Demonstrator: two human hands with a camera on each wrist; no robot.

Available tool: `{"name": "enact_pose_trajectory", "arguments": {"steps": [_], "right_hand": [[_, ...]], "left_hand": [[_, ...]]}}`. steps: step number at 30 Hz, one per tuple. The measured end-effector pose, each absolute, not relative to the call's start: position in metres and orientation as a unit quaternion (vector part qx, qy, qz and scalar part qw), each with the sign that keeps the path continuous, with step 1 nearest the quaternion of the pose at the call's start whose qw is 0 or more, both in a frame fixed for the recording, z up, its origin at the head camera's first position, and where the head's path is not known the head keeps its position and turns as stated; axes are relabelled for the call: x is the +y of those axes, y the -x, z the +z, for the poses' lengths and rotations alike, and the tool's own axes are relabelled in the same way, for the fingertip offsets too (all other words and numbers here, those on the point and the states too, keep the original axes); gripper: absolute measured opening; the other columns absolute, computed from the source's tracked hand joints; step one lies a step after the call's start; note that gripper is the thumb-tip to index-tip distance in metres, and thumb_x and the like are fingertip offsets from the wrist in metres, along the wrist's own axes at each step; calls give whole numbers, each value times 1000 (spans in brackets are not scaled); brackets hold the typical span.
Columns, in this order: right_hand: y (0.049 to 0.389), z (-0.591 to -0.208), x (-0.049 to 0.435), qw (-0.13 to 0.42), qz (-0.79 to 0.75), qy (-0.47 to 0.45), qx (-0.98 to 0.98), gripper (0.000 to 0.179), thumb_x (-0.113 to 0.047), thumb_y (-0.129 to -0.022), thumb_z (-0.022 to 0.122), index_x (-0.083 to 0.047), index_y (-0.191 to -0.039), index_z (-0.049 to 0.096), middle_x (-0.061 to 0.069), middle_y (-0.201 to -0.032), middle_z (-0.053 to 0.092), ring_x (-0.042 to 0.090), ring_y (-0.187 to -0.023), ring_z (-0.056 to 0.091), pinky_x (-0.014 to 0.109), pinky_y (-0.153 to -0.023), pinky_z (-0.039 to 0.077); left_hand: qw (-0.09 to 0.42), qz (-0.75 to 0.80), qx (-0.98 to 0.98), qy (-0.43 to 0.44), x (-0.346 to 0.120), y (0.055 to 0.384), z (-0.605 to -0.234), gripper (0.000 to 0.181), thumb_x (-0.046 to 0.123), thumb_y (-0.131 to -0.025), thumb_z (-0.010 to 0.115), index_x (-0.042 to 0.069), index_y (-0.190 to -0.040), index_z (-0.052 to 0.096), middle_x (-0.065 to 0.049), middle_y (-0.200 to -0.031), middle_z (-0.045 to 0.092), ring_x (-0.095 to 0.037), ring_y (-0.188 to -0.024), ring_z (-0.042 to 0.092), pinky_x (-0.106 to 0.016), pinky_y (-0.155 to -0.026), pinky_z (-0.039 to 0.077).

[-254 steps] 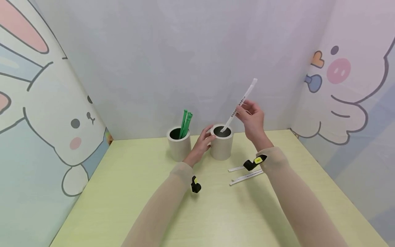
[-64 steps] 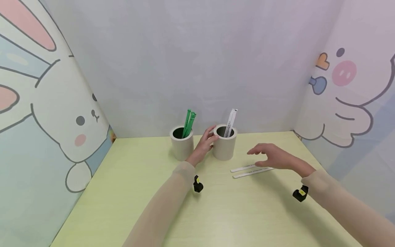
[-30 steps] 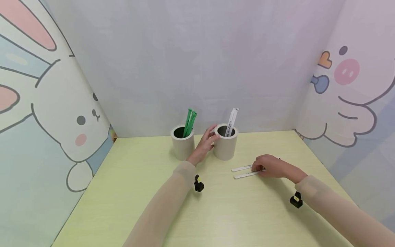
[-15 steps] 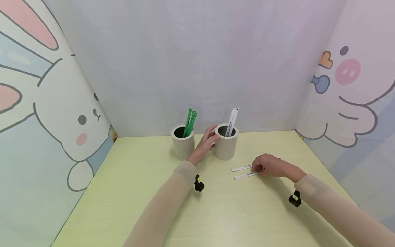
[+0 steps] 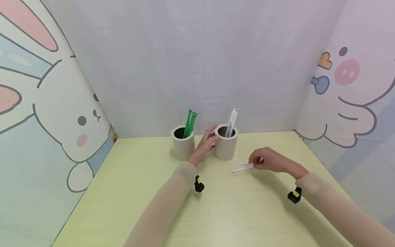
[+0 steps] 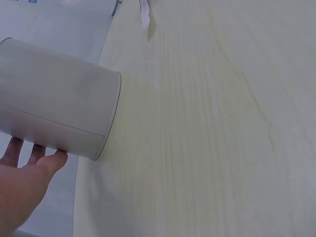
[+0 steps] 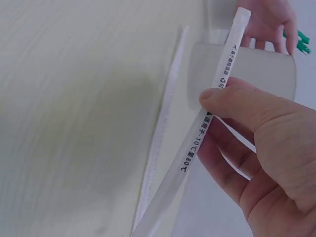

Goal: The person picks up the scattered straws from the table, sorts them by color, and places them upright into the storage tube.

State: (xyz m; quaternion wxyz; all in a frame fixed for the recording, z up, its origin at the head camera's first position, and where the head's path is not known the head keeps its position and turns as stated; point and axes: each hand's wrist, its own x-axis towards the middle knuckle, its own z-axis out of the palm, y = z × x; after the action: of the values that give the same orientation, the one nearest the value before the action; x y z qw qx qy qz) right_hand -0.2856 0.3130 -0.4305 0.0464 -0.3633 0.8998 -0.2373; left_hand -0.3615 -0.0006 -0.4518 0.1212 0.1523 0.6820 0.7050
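My right hand (image 5: 267, 159) pinches a white paper-wrapped straw (image 7: 193, 140) between thumb and fingers, just above the table right of the cups. Below it another wrapped white straw (image 7: 160, 123) lies on the table, partly hidden by the hand in the head view. My left hand (image 5: 203, 146) rests its fingertips against the left side of the right-hand beige cup (image 5: 225, 150). White straws (image 5: 232, 120) stand tilted inside that cup. The left-hand beige cup (image 5: 183, 151) holds several green straws (image 5: 190, 124) and stands upright just left of my left hand.
The pale wooden table (image 5: 216, 212) runs back to a plain grey-white curtain (image 5: 197, 61). Printed cartoon curtains, a rabbit (image 5: 83, 137) at left and a pig-nosed figure (image 5: 345, 96) at right, close off the sides. Both wrists carry small black cameras.
My right hand, down at the table straws a moment ago, has lifted the nearer one and shifted slightly up and left. My left hand has stayed at the cup.
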Motion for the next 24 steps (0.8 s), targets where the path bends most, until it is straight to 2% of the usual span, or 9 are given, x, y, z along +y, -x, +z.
{"name": "enact_pose_trajectory", "arguments": {"steps": [8,13,17,21,24], "right_hand": [[293,-388,295,-71,-349,303,884,25,-1,-92,82,-11,-115,79,0,-97,75,12,-88,71,25,-77,63],[300,-365,277,-103,-427,229,869,27,-12,-97,79,-7,-123,75,8,-105,75,14,-94,71,21,-81,61],[307,-352,265,-131,-515,161,832,35,-20,-99,79,-6,-130,71,6,-108,73,12,-97,70,21,-83,60],[318,-340,255,-146,-626,110,758,43,-21,-98,79,-5,-136,66,2,-110,69,13,-102,69,22,-87,61],[327,-333,246,-158,-703,89,687,48,-16,-97,80,-2,-139,62,2,-112,66,14,-104,69,23,-88,61]], "left_hand": [[117,705,681,-159,0,361,-452,67,31,-109,58,29,-169,28,-16,-169,33,-36,-158,29,-66,-124,27],[118,709,678,-156,-1,362,-455,65,33,-108,59,34,-167,31,-15,-169,33,-35,-159,29,-67,-124,27],[119,711,675,-156,0,362,-455,65,34,-108,60,35,-166,33,-15,-170,33,-36,-159,28,-67,-124,26],[119,710,676,-157,-1,361,-455,64,35,-108,60,37,-166,33,-15,-170,33,-36,-159,29,-67,-124,26],[118,710,676,-158,-1,362,-454,64,35,-108,60,37,-166,33,-15,-169,34,-36,-158,29,-66,-124,27]]}}
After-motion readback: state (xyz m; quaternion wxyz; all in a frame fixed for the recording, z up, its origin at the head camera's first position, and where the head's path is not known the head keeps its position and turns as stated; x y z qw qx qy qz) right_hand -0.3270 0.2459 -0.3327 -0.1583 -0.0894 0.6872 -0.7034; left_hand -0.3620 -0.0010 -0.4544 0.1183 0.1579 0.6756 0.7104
